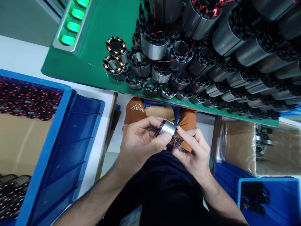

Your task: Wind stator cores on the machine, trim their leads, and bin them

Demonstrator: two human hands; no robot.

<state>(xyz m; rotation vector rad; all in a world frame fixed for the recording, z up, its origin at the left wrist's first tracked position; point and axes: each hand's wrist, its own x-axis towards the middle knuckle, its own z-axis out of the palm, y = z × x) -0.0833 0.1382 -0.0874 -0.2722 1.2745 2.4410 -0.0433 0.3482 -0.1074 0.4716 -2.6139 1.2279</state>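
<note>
The left hand point(142, 139) is wrapped around a motor core point(168, 128), thumb along its side, and the right hand point(196, 150) pinches a small metal piece point(178, 142) close against the core's end; what that piece is, I can't make out from here. Both hands are over the lap, above brown trousers point(134, 116). Just beyond them is the green table point(78, 70), crowded with similar cores point(227, 37) whose front row follows the edge; two copper-wound cores point(117, 75) stand at the left end, near a strip of green lights point(73, 26). The held core is tipped on its side, a smooth silver sleeve with black toothed ends, red wire showing between the teeth and one strand poking up. Side to side, the hands have the gap between two uprights, with a blue crate point(63, 150) well off to the left, and a carton point(240, 144) and a blue bin point(270, 179) out to the right.
</note>
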